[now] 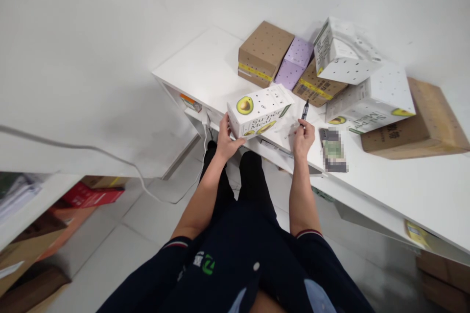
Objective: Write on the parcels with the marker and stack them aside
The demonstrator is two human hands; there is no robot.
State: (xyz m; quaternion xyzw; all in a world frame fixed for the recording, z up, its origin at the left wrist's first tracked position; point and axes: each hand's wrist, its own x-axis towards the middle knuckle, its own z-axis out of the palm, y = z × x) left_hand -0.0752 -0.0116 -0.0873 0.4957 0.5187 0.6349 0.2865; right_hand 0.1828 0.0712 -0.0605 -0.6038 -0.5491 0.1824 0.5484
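A white carton printed with avocados and "Super Meal" rests near the desk's front edge. My left hand grips its near left corner, thumb along the bottom and fingers up the side. To the right of the carton, my right hand is closed around a black marker whose tip points up and away from me. The marker is apart from the carton. Just right of that hand lies a blurred-out flat item on the desk.
Along the wall stand a brown box, a purple box and a yellow-taped brown box. Two more white cartons and a large brown box are at right. A white cable hangs at left.
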